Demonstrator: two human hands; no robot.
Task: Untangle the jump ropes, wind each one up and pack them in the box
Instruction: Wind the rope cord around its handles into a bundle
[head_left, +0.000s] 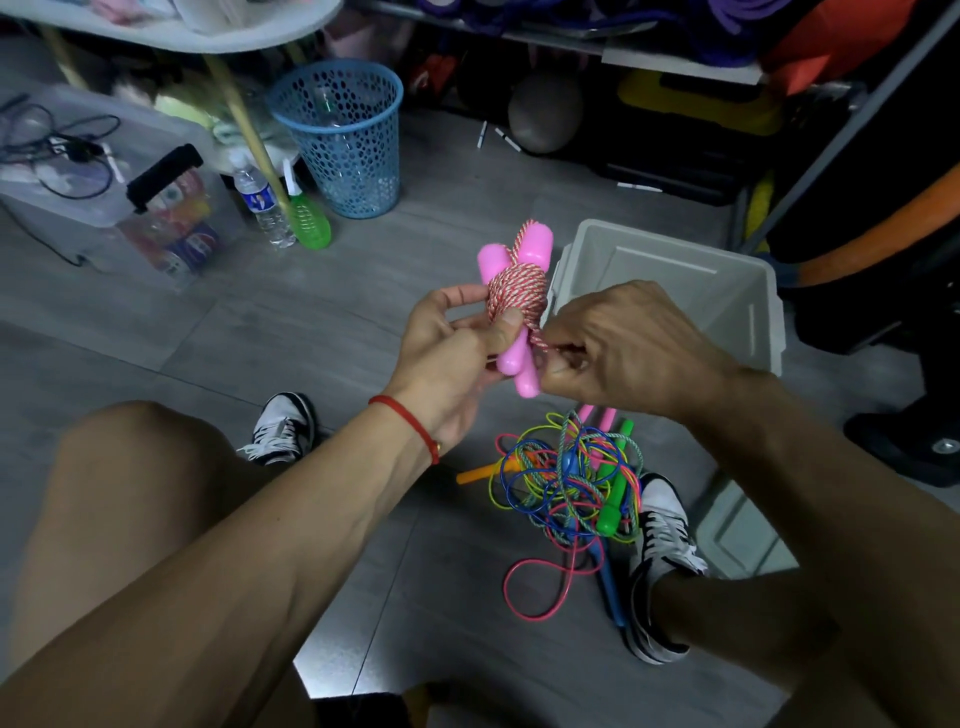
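Presently, risks by item, left to right.

Left hand (451, 347): grips the wound pink rope bundle (516, 292), thumb pressed on the coils, fingers curled behind the pink handles (511, 361). Risk: if the thumb lifts, the coils would likely spring loose down the handles.

Pink rope bundle: red-and-white twisted cord wrapped round two pink handles laid side by side, held in the air over the floor, just beside the box's near-left corner. Risk: the handles could splay and slacken the wrap.

Right hand (621, 349): fingers closed, pinching the cord's free tail (540, 340) below the coils. Risk: a tail poorly tucked may pull out once in the box.

Tangle of ropes (569, 486): blue, yellow, pink and green cords with green, orange and blue handles, on the floor (311, 322) between the shoes, against the right shoe (662, 545). Risk: a foot shifting could tighten the knots.

Grey plastic box (748, 291): open, on the floor beyond the hands; no ropes visible inside. Risk: a loose drop may undo the bundle.
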